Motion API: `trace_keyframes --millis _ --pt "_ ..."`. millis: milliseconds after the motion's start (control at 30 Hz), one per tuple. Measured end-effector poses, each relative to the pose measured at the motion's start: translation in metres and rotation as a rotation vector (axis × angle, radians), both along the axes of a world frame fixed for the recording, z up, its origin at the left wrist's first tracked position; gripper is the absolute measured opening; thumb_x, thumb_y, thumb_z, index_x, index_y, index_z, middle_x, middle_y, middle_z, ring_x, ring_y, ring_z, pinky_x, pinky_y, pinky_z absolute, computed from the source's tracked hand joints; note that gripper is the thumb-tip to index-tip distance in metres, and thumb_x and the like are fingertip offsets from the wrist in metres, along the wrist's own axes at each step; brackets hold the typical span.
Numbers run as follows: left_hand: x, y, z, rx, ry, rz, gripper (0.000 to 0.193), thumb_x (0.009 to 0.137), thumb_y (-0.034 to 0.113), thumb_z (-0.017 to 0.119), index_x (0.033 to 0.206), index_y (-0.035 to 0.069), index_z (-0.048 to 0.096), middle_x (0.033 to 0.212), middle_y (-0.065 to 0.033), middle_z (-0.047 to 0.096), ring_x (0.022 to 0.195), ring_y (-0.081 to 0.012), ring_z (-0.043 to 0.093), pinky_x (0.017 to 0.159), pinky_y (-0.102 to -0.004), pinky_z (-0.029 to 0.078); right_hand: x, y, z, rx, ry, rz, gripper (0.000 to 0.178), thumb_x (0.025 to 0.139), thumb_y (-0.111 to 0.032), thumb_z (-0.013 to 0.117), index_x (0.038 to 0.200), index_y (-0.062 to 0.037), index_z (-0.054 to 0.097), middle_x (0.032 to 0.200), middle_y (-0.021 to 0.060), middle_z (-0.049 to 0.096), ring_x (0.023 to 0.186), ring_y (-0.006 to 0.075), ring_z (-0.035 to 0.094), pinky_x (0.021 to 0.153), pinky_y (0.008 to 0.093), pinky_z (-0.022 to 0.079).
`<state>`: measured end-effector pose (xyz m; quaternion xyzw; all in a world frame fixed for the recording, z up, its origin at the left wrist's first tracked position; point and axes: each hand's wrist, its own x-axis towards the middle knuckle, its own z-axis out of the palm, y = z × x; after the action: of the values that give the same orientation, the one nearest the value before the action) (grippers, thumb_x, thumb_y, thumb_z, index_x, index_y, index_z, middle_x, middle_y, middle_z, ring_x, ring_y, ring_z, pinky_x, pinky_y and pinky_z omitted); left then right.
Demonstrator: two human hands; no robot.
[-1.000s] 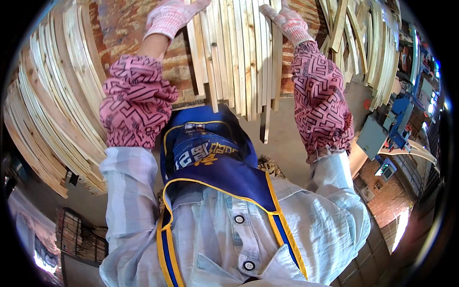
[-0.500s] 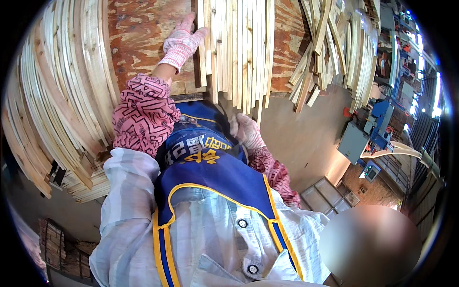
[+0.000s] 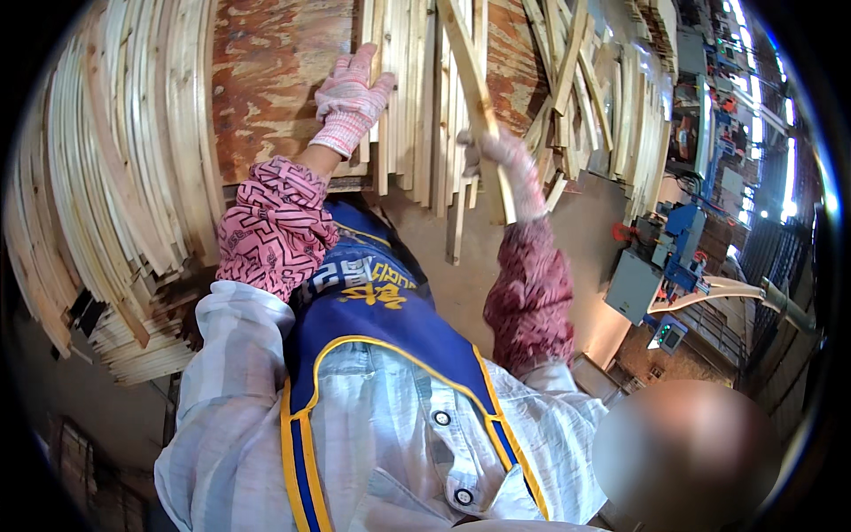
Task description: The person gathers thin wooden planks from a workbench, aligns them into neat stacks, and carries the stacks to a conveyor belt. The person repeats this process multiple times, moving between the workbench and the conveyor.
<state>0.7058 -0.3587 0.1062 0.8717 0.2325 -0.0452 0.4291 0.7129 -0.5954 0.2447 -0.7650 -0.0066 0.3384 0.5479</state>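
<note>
Both my hands wear pale pink knit gloves. My left hand (image 3: pixel 353 102) rests with its fingers stretched out against the left edge of a row of wooden strips (image 3: pixel 409 133) on the worn plywood tabletop (image 3: pixel 266 97). My right hand (image 3: pixel 510 164), slightly blurred, is closed round one wooden strip (image 3: pixel 472 75). That strip lies aslant above the right side of the row, its near end hanging past the table edge. Another strip (image 3: pixel 456 226) in the row sticks out toward me farther than its neighbours.
At the left stands a large stack of long strips (image 3: pixel 115 142). Crossed, loose strips (image 3: pixel 572 75) lie right of the row, beside more strips (image 3: pixel 651 124). A blue and grey machine (image 3: pixel 660 253) stands on the right, with a small display unit (image 3: pixel 667 335) near it.
My right hand has moved from beside my apron up and right, and now grips a strip that has swung aslant. My left hand stays by the row's left edge, slightly lower in view.
</note>
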Motion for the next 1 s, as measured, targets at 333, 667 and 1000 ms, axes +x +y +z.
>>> trace_keyframes --millis 333,667,1000 --pt "-0.027 0.040 0.101 0.792 -0.546 -0.212 0.067 0.086 0.041 0.058 0.146 0.019 0.037 0.143 -0.0109 0.039 0.138 -0.0257 0.029 0.115 -0.0446 0.022 -0.006 0.025 0.027 0.034 0.066 0.023 0.047 0.080 -0.008 0.062 0.125 0.0023 0.056 0.107 0.0147 0.066 0.096 0.0233 0.065 0.084 0.0308 0.051" --pt "-0.099 0.101 0.141 0.104 0.277 -0.104 0.045 0.087 0.037 0.060 0.123 0.010 0.057 0.113 -0.0141 0.063 0.104 -0.0308 0.061 0.085 -0.0429 0.050 0.091 0.065 0.057 0.119 -0.815 -0.032 0.051 0.080 -0.016 0.074 0.128 -0.0094 0.057 0.130 0.0131 0.057 0.122 0.0288 0.053 0.099 0.0408 0.048" --pt "-0.072 0.130 0.021 0.495 0.315 0.133 0.057 0.083 0.035 0.063 0.134 0.012 0.051 0.138 -0.0174 0.046 0.119 -0.0297 0.050 0.100 -0.0400 0.042 0.064 0.005 -0.090 -0.087 -0.316 -0.125 0.047 0.089 -0.015 0.062 0.132 0.0008 0.052 0.126 0.0182 0.059 0.117 0.0248 0.057 0.101 0.0336 0.045"
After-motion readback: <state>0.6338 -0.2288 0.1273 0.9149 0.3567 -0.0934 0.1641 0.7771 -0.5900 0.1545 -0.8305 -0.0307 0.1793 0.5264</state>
